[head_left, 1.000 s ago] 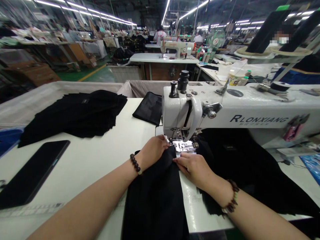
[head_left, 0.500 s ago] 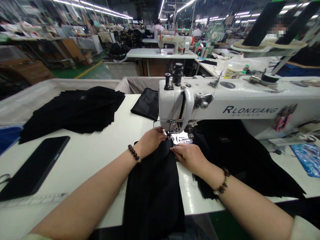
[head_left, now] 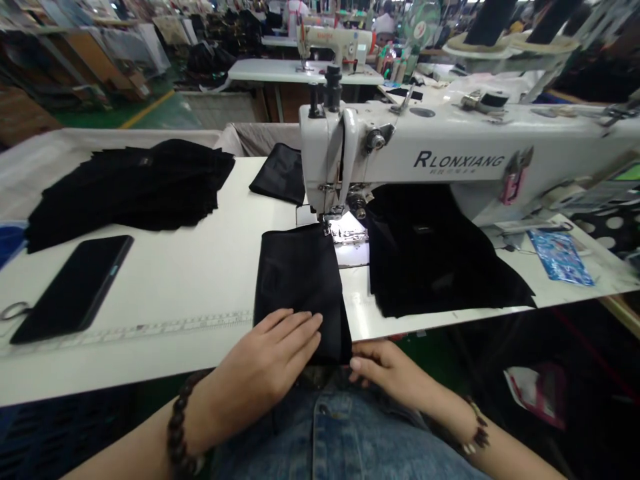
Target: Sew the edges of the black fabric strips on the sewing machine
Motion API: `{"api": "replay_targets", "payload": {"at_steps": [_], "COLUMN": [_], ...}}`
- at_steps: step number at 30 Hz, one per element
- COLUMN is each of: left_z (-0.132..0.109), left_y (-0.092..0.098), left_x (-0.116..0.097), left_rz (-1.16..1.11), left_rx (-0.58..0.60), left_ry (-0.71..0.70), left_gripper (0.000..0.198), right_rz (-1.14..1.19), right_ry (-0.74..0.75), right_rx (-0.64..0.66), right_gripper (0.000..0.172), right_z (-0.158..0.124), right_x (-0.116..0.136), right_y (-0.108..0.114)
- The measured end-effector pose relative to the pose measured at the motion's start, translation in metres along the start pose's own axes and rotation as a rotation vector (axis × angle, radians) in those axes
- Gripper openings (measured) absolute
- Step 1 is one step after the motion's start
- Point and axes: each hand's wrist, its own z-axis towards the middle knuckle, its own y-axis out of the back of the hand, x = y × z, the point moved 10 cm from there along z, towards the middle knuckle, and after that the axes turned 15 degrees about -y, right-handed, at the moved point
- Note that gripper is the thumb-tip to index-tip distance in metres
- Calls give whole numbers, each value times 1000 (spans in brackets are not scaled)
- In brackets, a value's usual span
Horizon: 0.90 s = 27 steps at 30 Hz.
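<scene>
A folded black fabric piece (head_left: 300, 280) lies on the white table, its far edge at the presser foot (head_left: 327, 228) of the sewing machine (head_left: 400, 143). My left hand (head_left: 270, 360) rests flat on the near part of this fabric, fingers stretched out. At the fabric's near right corner, my right hand (head_left: 383, 367) has its thumb and fingers closed on the edge. Part of that grip is hidden. The lit needle plate (head_left: 350, 233) shows just right of the fabric.
Black fabric stacks lie left (head_left: 130, 190) and right (head_left: 440, 267) of the machine. A smaller black piece (head_left: 280, 175) sits behind. At left are a phone (head_left: 75, 287) and scissors handle (head_left: 15, 310). A ruler strip (head_left: 200, 323) runs along the front; a blue packet (head_left: 560, 257) lies right.
Both hands have moved from beside the presser foot down to the fabric's near end. The fabric's near end, which hung past the table edge, is now folded up. The view has tilted down.
</scene>
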Motion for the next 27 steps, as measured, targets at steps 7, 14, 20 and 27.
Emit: {"api": "replay_targets", "payload": {"at_steps": [7,14,20,27], "left_z": [5,8,5,6], "left_y": [8,-25,-28,-26], "left_x": [1,-12,-14,-12], "left_rz": [-88,-222,-331,-373], "left_rx": [-166,-72,-99,-117], "left_ry": [92,102,98,108], "left_gripper": [21,21,25,24], "right_rz": [359,411,399,403], "right_ry": [-41,-40,-54,-60], "right_rx": [58,61,91,93], "right_gripper": [41,38,36,37], "right_z": [12,5,5,5], "right_x": [-13,-8,-8,-6], "right_y": [-17,-17,-19,-19]}}
